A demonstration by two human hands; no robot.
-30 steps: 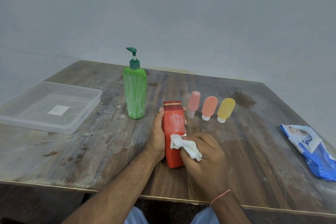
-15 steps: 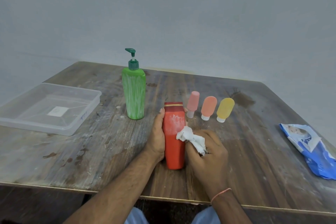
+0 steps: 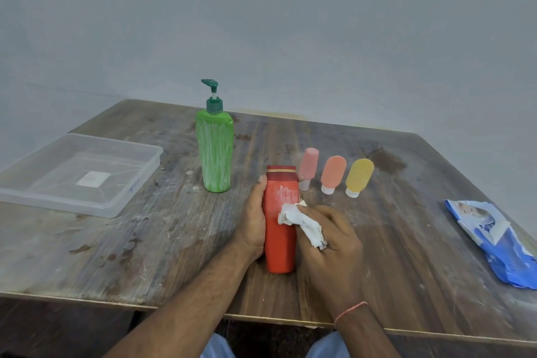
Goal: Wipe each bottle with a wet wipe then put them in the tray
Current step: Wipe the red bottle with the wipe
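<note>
One red bottle (image 3: 280, 229) stands upright near the tabletop's front edge, left hand (image 3: 253, 221) wrapped around its side, right hand (image 3: 331, 244) clutching a crumpled wet wipe (image 3: 302, 222) against it (white smears remain above). Four more bottles stand behind. Clear tray (image 3: 87, 203) at the left edge; wipes pack (image 3: 494, 241) at the right.

wet wipe (image 3: 300, 222) higher on red bottle (image 3: 280, 244), right hand (image 3: 328, 244) raised

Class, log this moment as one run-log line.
left hand: grips red bottle | right hand: wipe on bottle | tray: holds no bottle
</note>
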